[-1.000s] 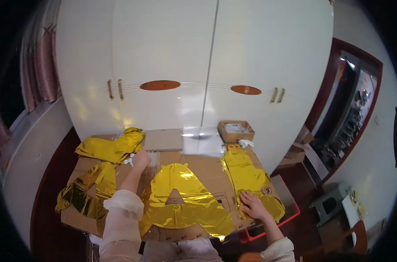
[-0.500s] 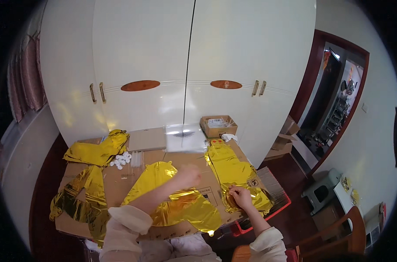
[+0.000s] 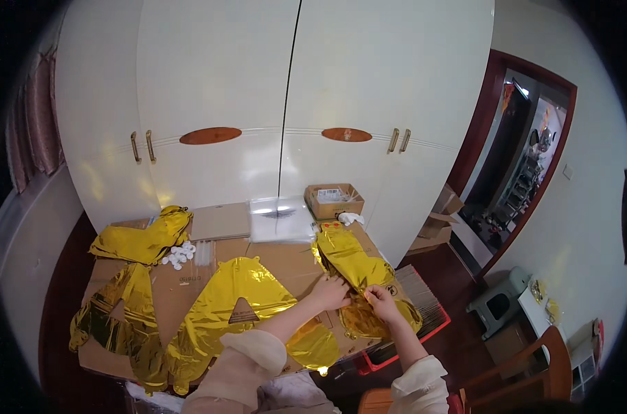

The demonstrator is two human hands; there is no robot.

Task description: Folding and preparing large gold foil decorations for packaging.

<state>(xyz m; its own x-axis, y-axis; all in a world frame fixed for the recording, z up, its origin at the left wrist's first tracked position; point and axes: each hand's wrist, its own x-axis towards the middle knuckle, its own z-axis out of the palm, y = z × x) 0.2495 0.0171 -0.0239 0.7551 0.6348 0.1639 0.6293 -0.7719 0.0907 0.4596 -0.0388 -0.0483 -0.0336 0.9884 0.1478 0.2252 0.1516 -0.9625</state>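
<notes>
Gold foil fills most of what we see: our left hand [image 3: 330, 291] and right hand [image 3: 381, 302] meet on the gold foil balloon [image 3: 358, 265] at the right side of the desk [image 3: 182, 286], which is covered in flattened cardboard. Both hands are narrowed, fingers pinched on the balloon's crinkled lower part, though we cannot tell exactly which fold each one grips. The balloon lies flat, its long axis running from the far end of the desk down toward us, its lower end hanging over the desk's right edge above a red-rimmed crate [image 3: 424, 324]. Just left of our hands lies a larger A-shaped foil balloon [image 3: 237, 303], its point turned away from us; our left forearm crosses its right leg. Further left, a strip-like foil balloon [image 3: 113, 310] lies along the desk's left edge, and a crumpled foil heap [image 3: 144, 238] sits at the far left corner, with small white pieces [image 3: 177, 255] just beside it. At the far edge we find a stack of clear plastic bags [image 3: 282, 219] and a small open cardboard box [image 3: 334, 200], in front of white wardrobe doors [image 3: 279, 103]. The near end of the desk is hidden by our sleeves, and the box's contents are too small to make out.
</notes>
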